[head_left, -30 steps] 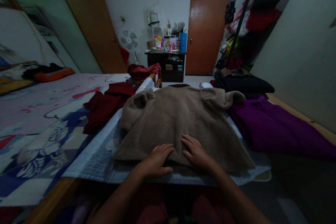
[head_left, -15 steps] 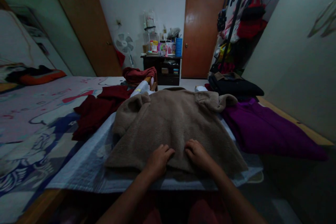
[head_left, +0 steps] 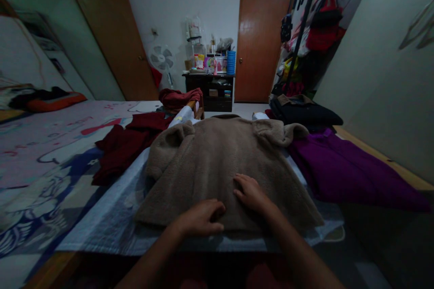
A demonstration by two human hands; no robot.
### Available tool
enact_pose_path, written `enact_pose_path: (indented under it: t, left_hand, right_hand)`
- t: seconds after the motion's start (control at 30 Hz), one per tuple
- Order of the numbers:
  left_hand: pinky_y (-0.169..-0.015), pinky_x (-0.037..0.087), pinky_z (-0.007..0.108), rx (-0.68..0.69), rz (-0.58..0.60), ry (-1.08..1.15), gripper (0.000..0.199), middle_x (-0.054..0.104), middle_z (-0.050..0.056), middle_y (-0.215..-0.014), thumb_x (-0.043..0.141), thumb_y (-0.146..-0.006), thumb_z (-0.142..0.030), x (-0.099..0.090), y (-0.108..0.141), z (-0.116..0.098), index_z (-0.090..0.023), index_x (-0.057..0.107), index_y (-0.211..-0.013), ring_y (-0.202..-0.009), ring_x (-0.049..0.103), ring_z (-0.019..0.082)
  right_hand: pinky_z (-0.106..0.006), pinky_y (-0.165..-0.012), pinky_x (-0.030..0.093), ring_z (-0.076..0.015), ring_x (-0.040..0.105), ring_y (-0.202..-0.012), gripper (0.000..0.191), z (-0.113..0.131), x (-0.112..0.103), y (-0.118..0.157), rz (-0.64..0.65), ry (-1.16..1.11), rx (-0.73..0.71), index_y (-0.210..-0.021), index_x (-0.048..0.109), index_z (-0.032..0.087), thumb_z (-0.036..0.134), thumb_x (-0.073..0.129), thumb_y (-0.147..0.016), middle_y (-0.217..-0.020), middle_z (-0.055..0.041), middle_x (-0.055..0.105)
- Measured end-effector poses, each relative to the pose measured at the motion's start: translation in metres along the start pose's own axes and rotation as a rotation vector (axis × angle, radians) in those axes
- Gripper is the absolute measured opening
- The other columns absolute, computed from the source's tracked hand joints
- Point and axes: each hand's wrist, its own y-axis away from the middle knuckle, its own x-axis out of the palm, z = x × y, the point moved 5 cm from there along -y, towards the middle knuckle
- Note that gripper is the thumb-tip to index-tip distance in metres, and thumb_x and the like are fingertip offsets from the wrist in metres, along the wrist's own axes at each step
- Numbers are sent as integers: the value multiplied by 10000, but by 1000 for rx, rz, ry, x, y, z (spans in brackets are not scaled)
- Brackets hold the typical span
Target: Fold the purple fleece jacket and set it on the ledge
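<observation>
A brown fleece coat (head_left: 217, 158) lies spread out in front of me, its hem toward me and its collar at the far end. Both sleeves are folded at the sides. Near the hem, my left hand (head_left: 203, 217) is over the fabric with thumb and fingers apart, holding nothing. My right hand (head_left: 250, 192) rests on the coat a little farther up, its fingers stretched out over the fabric. Under the coat is a light blue cloth (head_left: 105, 226), which shows along the near edge and on the left.
A folded purple garment (head_left: 352, 167) and a dark folded garment (head_left: 305, 110) lie on the right. Dark red clothing (head_left: 130, 142) is on the patterned bed (head_left: 61, 131) at left. Farther back are a fan (head_left: 162, 58), a dark cabinet (head_left: 200, 83) and a wooden door (head_left: 256, 45).
My left hand has shifted left and nearer to me, its thumb now apart from the fingers. My right hand has slid slightly farther up the coat. The fabric by the hem lies smoother.
</observation>
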Motion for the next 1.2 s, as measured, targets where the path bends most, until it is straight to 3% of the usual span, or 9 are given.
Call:
enact_pose_path:
  t: [0.1, 0.2, 0.27, 0.33, 0.47, 0.73, 1.0, 1.2]
  left_hand:
    - [-873, 459, 275, 25, -143, 74, 260, 652, 29, -1035, 422, -915, -318, -19, -7, 5, -219, 629, -1038, -968, 602, 164]
    - [-1006, 400, 335, -20, -344, -59, 312, 610, 75, -1207, 387, -936, -297, -34, -22, 23, -200, 617, -1123, -1134, 546, 191]
    - [-1080, 336, 394, -91, -384, -178, 352, 531, 102, -1359, 414, -922, -287, -35, -35, 40, -184, 589, -1209, -1274, 456, 228]
    - [-1123, 271, 449, -164, -366, -268, 415, 450, 111, -1453, 436, -917, -328, -32, -46, 56, -182, 547, -1290, -1363, 360, 260]
    - [-1140, 181, 553, -236, -298, -346, 538, 393, 83, -1507, 448, -908, -468, -19, -57, 69, -229, 467, -1389, -1416, 260, 301]
    - [-1125, 154, 594, -217, -361, -435, 566, 347, 59, -1534, 480, -893, -481, -4, -57, 71, -293, 423, -1424, -1426, 204, 341]
    - [-1127, 151, 586, -199, -366, -404, 581, 346, 45, -1535, 500, -891, -493, -5, -53, 75, -323, 398, -1438, -1431, 185, 342]
    - [-1123, 155, 588, -194, -370, -400, 583, 340, 38, -1538, 510, -886, -497, -4, -53, 77, -342, 397, -1437, -1430, 178, 349]
  right_hand:
    - [-334, -1069, 341, -227, 479, -1254, 303, -26, -37, -7, -137, 127, 87, -1130, 662, 163, 259, 519, -881, -1328, -112, 568]
    - [-354, -1011, 382, -257, 495, -1198, 303, -59, -84, -13, -315, 335, 281, -1134, 648, 143, 226, 497, -885, -1305, -136, 558]
    - [-367, -918, 432, -287, 525, -1125, 294, -80, -107, -15, -353, 453, 422, -1114, 650, 131, 250, 509, -884, -1243, -160, 576]
    - [-369, -835, 454, -306, 544, -1069, 285, -96, -119, -20, -311, 527, 505, -1073, 663, 123, 282, 522, -884, -1165, -177, 599]
    - [-377, -804, 449, -321, 554, -1053, 297, -112, -121, -32, -227, 553, 557, -1035, 684, 99, 296, 515, -889, -1111, -207, 620]
    - [-367, -809, 459, -296, 641, -975, 248, -127, -116, -58, -149, 421, 596, -948, 730, 127, 191, 506, -864, -1027, -198, 694]
    - [-315, -791, 491, -275, 657, -972, 289, -163, -146, -55, -230, 237, 670, -975, 711, 122, 315, 526, -866, -995, -162, 703]
    - [-385, -793, 509, -330, 648, -995, 196, -188, -131, -41, -317, 10, 789, -879, 713, 114, 256, 621, -779, -908, -174, 699]
